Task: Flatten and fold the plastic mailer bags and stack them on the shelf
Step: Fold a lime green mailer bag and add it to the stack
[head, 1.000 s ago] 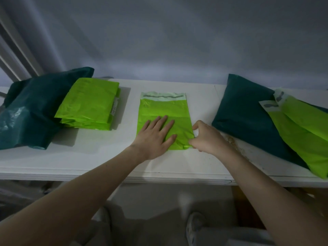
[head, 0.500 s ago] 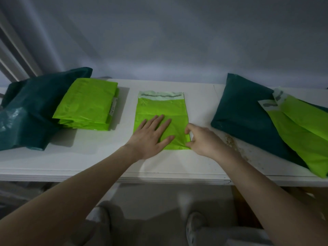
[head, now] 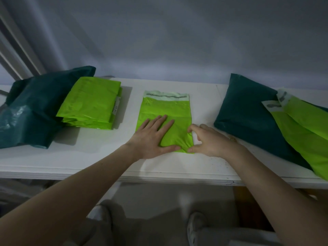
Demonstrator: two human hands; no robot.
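At mid-shelf, near the front edge: left hand (head: 152, 137) is lying palm down on the lime mailer (head: 166, 119), fingers straight and spread, pointing away and slightly right, thumb stretching along the bag's near edge. Right hand (head: 209, 141) is sitting at the bag's near right corner, thumb and curled fingers pinching that edge, where the plastic is puckering. Both forearms are reaching in from below, converging on the bag.

Lime mailer: one, lying flat on the white shelf (head: 92, 157), long axis running front to back, pale adhesive flap (head: 166, 96) pointing toward the wall (head: 177, 41).

Folded lime bags (head: 92, 103): one stack to the left, exact count not readable, a white label showing on its right side. It is leaning against one dark green bag (head: 33, 110), bulky and crumpled, at the far left.

Right side: one dark green mailer (head: 248, 110), lying flat and angled, with two unfolded lime bags (head: 305, 128) overlapping on it, their pale flaps pointing toward the wall.

Below the shelf: two shoes (head: 195, 226), blurred.
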